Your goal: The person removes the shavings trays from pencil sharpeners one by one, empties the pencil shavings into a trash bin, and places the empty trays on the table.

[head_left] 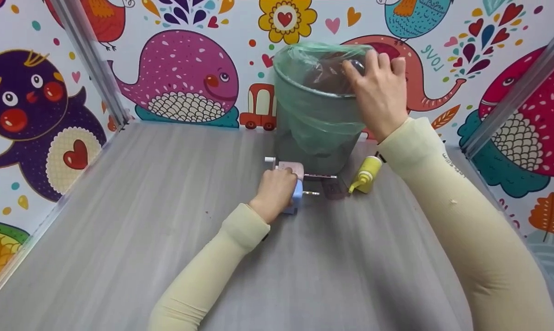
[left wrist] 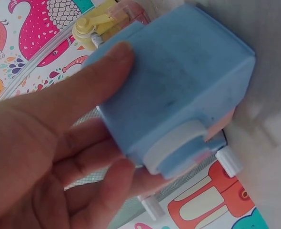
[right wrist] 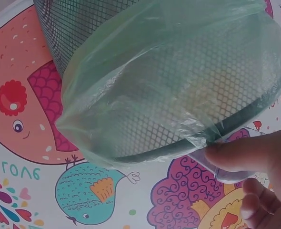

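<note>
My left hand [head_left: 277,191] grips a blue box-shaped sharpener [left wrist: 178,71], its thumb on one face and fingers beneath. Close against it in the head view stands a pink sharpener [head_left: 291,169]; thin rods stick out to the right of the pair. My right hand [head_left: 381,89] is at the right of the bin's mouth, pinching a small greyish object [right wrist: 228,175] between thumb and fingers. The thumb also lies at the edge of the green bag [right wrist: 178,95], which partly hides the object. What the object is, I cannot tell.
A mesh bin [head_left: 313,154] lined with the green bag stands at the back, against the patterned wall. Right of it lies a yellow item [head_left: 368,172] with a crank, near a dark see-through piece [head_left: 334,188]. Metal posts edge both sides.
</note>
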A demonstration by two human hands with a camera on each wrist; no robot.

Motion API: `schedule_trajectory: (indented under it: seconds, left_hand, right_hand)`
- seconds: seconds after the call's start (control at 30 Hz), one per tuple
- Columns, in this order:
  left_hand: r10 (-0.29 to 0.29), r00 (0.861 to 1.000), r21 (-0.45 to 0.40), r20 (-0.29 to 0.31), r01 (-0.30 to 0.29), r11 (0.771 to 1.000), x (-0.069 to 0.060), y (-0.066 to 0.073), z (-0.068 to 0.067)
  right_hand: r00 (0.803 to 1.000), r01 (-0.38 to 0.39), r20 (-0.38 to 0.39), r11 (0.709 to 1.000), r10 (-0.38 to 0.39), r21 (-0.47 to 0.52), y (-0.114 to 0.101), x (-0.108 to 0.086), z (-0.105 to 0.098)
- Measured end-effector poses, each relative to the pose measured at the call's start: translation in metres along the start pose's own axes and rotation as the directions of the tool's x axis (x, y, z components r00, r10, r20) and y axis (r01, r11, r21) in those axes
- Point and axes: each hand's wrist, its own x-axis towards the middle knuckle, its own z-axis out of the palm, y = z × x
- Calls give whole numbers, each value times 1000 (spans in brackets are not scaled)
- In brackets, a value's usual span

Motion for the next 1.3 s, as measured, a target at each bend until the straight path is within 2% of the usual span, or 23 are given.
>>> schedule_trajectory:
  seconds: [0.1,0.37,0.8,0.93,1.3]
  left_hand:
    - [-3,1000,-10,0,3,1000,0,0,0]
    - [-1,1000,-9,-23,0,1000,-1,0,2]
    - [4,1000,-4,-9,-4,1000,-1,0,2]
    - [1,1000,-16,-6,-2,1000,0,0,2]
    - [6,999,-14,-53,-6,1000,-2,-1,3]
  right_hand:
    - [1000,8,-5,1000,-8,-14,0,-1,0]
    - [999,23,42,999,-22,-23,0,-3,0]
    - [1000,20,13,999,-19,-37,2,-6,0]
    - [999,30,26,999,-29,-45,2,-6,-2]
    - [999,15,35,998,-13,-64,0,-7,-6]
